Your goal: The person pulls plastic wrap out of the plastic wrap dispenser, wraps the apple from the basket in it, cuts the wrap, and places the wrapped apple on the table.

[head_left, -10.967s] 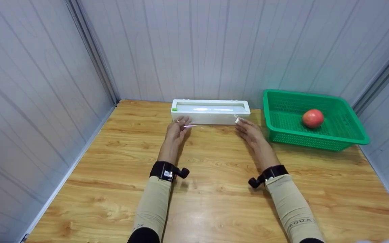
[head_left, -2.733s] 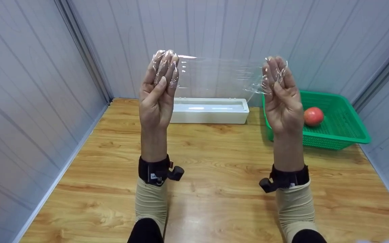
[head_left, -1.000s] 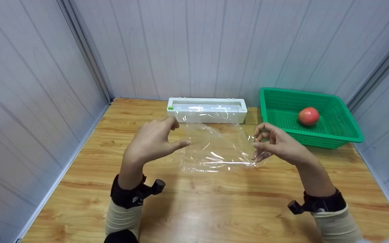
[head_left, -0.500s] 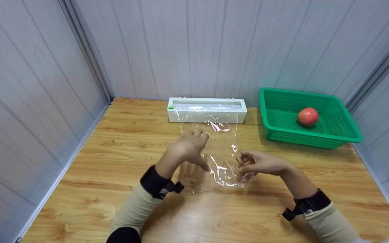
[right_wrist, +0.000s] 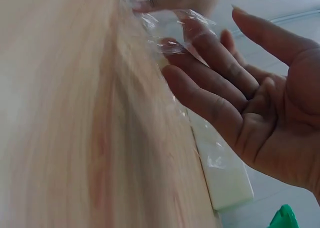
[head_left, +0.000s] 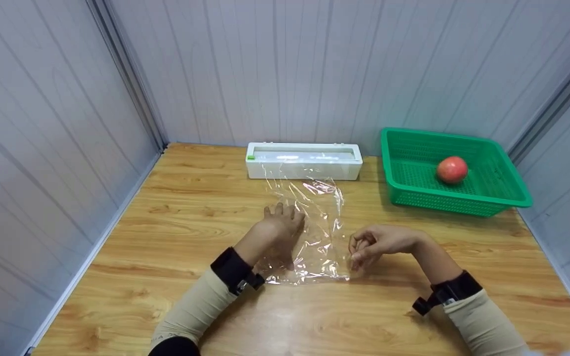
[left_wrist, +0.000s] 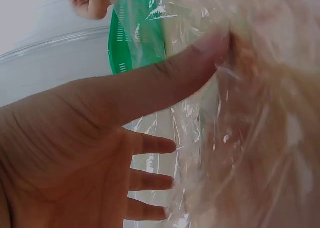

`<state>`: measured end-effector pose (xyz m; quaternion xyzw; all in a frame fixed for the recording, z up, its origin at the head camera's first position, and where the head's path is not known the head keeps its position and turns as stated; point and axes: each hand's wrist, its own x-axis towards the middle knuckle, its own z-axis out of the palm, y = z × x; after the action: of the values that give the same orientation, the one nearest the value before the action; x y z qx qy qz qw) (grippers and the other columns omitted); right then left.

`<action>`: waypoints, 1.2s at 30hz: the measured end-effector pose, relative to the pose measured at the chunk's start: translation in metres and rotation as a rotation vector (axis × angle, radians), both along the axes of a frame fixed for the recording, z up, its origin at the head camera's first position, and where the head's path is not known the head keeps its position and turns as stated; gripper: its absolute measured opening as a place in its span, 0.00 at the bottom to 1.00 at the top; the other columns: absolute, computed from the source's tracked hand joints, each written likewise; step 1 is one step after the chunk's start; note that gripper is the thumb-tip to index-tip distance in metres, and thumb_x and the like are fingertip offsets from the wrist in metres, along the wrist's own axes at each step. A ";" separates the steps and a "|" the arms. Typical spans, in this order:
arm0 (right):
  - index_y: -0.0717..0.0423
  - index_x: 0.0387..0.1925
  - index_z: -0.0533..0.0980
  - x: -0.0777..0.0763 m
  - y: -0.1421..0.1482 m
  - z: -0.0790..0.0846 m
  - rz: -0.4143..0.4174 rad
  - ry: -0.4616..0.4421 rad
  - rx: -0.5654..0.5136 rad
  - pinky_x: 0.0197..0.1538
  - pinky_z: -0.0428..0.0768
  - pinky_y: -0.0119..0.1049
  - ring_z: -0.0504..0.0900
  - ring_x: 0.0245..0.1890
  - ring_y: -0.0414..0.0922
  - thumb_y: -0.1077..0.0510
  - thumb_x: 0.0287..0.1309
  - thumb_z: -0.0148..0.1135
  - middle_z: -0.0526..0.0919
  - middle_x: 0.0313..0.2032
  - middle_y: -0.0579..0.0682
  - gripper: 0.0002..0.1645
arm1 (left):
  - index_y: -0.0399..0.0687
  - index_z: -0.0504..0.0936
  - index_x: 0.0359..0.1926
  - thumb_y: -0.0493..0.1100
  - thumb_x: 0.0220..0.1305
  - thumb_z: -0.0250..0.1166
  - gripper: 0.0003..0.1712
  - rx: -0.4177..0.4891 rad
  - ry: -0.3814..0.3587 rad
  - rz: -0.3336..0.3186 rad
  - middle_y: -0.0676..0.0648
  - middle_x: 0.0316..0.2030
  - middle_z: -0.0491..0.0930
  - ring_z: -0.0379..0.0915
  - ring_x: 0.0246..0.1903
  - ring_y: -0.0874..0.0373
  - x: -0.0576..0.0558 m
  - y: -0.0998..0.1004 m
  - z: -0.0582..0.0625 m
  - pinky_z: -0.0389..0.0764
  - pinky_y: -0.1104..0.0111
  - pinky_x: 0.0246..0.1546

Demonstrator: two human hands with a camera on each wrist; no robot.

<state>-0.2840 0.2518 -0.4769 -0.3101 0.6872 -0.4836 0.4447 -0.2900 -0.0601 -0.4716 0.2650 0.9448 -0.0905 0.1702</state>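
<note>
A crinkled sheet of clear cling film lies over the table, stretching from the white cling film dispenser toward the front. My left hand rests on the film's left part with its fingers spread; in the left wrist view the thumb reaches across to the shiny film. To the right of the sheet, my right hand hovers with loosely bent fingers. The right wrist view shows its thumb apart from the fingers, and a crumpled edge of film right at the fingertips.
A green plastic basket stands at the back right, holding a round pinkish-red fruit. Pale panel walls enclose the wooden table at the back and both sides. A small green piece sits at the dispenser's left end.
Earlier both hands drew film from the dispenser and held it raised. It has since come down onto the table; the left hand has moved right onto it, and the right hand has let its edge go.
</note>
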 end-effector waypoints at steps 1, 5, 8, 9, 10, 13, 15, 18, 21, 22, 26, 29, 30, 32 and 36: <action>0.70 0.50 0.79 -0.001 0.001 0.001 0.030 -0.007 0.018 0.52 0.87 0.58 0.89 0.47 0.65 0.61 0.76 0.62 0.87 0.47 0.72 0.14 | 0.47 0.51 0.83 0.75 0.35 0.84 0.82 -0.009 0.001 -0.003 0.31 0.80 0.50 0.44 0.78 0.26 0.001 -0.001 0.000 0.57 0.28 0.72; 0.66 0.55 0.83 -0.002 0.006 0.006 0.120 0.026 0.104 0.52 0.88 0.55 0.88 0.50 0.66 0.56 0.80 0.58 0.88 0.50 0.67 0.17 | 0.47 0.62 0.75 0.75 0.32 0.85 0.74 -0.019 -0.008 0.009 0.33 0.69 0.65 0.64 0.68 0.31 0.007 -0.003 0.000 0.77 0.33 0.61; 0.63 0.58 0.84 -0.002 0.010 0.012 0.129 0.048 0.155 0.51 0.89 0.52 0.88 0.51 0.64 0.54 0.80 0.57 0.88 0.52 0.64 0.19 | 0.49 0.66 0.69 0.75 0.28 0.86 0.71 -0.018 -0.007 0.021 0.38 0.61 0.70 0.72 0.57 0.39 0.012 -0.005 -0.001 0.85 0.44 0.51; 0.63 0.59 0.83 -0.002 0.011 0.013 0.127 0.049 0.170 0.51 0.89 0.52 0.87 0.52 0.64 0.54 0.80 0.57 0.88 0.53 0.64 0.19 | 0.49 0.66 0.69 0.75 0.27 0.86 0.70 -0.021 -0.005 0.020 0.38 0.60 0.70 0.72 0.55 0.40 0.013 -0.005 -0.001 0.87 0.47 0.48; 0.63 0.59 0.83 -0.002 0.013 0.015 0.116 0.057 0.187 0.51 0.89 0.51 0.87 0.52 0.65 0.54 0.80 0.57 0.88 0.53 0.64 0.20 | 0.49 0.65 0.69 0.75 0.27 0.86 0.71 -0.023 -0.003 0.022 0.38 0.60 0.70 0.72 0.54 0.41 0.015 -0.006 -0.001 0.87 0.49 0.47; 0.65 0.59 0.82 -0.005 0.015 0.016 0.077 0.113 0.206 0.53 0.89 0.50 0.87 0.53 0.66 0.54 0.80 0.57 0.87 0.53 0.66 0.20 | 0.48 0.64 0.71 0.75 0.26 0.87 0.74 -0.032 -0.005 0.030 0.39 0.61 0.70 0.73 0.55 0.40 0.019 -0.005 -0.001 0.88 0.49 0.45; 0.66 0.57 0.82 -0.007 0.014 0.016 0.042 0.211 0.199 0.53 0.89 0.49 0.87 0.52 0.65 0.55 0.79 0.59 0.88 0.51 0.65 0.19 | 0.49 0.63 0.72 0.74 0.25 0.87 0.75 -0.034 -0.017 0.054 0.38 0.62 0.69 0.73 0.56 0.39 0.022 -0.004 -0.001 0.88 0.47 0.46; 0.63 0.53 0.83 -0.009 0.008 0.012 -0.047 0.427 0.176 0.52 0.88 0.43 0.88 0.48 0.59 0.55 0.76 0.63 0.89 0.47 0.60 0.16 | 0.49 0.63 0.71 0.74 0.25 0.88 0.74 -0.071 -0.028 0.063 0.38 0.62 0.69 0.73 0.57 0.36 0.027 0.001 -0.001 0.89 0.46 0.41; 0.60 0.49 0.84 -0.011 -0.003 0.007 -0.183 0.642 0.172 0.49 0.87 0.39 0.88 0.45 0.52 0.56 0.71 0.69 0.90 0.43 0.54 0.12 | 0.46 0.67 0.71 0.76 0.33 0.84 0.69 -0.188 -0.007 -0.021 0.40 0.64 0.67 0.72 0.57 0.37 0.034 0.008 -0.001 0.89 0.47 0.30; 0.60 0.49 0.84 -0.010 -0.008 0.005 -0.228 0.704 0.174 0.49 0.87 0.39 0.88 0.45 0.51 0.56 0.70 0.70 0.90 0.44 0.53 0.13 | 0.46 0.68 0.71 0.77 0.34 0.83 0.69 -0.226 0.004 -0.043 0.40 0.64 0.66 0.72 0.57 0.36 0.037 0.010 -0.002 0.89 0.46 0.27; 0.60 0.54 0.82 -0.008 -0.027 -0.006 -0.359 0.863 0.205 0.54 0.87 0.50 0.86 0.51 0.56 0.52 0.63 0.76 0.87 0.52 0.55 0.22 | 0.47 0.67 0.74 0.82 0.35 0.79 0.71 -0.348 0.043 -0.087 0.41 0.68 0.63 0.70 0.61 0.34 0.045 0.018 -0.006 0.89 0.43 0.25; 0.57 0.63 0.78 -0.006 -0.039 -0.013 -0.363 0.918 0.255 0.64 0.80 0.58 0.79 0.61 0.60 0.46 0.57 0.80 0.80 0.62 0.57 0.37 | 0.49 0.66 0.74 0.82 0.34 0.80 0.72 -0.354 0.043 -0.080 0.39 0.69 0.62 0.69 0.63 0.31 0.049 0.018 -0.006 0.89 0.43 0.27; 0.57 0.65 0.76 -0.004 -0.043 -0.015 -0.354 0.932 0.277 0.68 0.77 0.60 0.77 0.64 0.60 0.44 0.54 0.82 0.78 0.65 0.57 0.42 | 0.48 0.67 0.73 0.82 0.34 0.79 0.71 -0.355 0.044 -0.094 0.39 0.69 0.62 0.70 0.63 0.31 0.049 0.018 -0.006 0.89 0.44 0.26; 0.57 0.71 0.72 -0.002 -0.048 -0.018 -0.322 0.929 0.311 0.72 0.72 0.61 0.73 0.69 0.61 0.40 0.50 0.83 0.72 0.70 0.60 0.52 | 0.49 0.69 0.71 0.80 0.34 0.81 0.68 -0.313 0.021 -0.090 0.40 0.68 0.62 0.70 0.62 0.31 0.050 0.017 -0.002 0.89 0.43 0.25; 0.59 0.77 0.66 0.004 -0.051 -0.020 -0.274 0.927 0.393 0.75 0.67 0.62 0.67 0.72 0.65 0.38 0.41 0.87 0.66 0.74 0.65 0.66 | 0.51 0.61 0.78 0.78 0.34 0.82 0.75 -0.248 -0.036 -0.053 0.38 0.69 0.62 0.73 0.61 0.33 0.048 0.014 0.006 0.89 0.42 0.28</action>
<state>-0.2803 0.2006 -0.4964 -0.3095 0.9240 -0.2112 0.0763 -0.2419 -0.0461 -0.4657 0.2685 0.9158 -0.2064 0.2159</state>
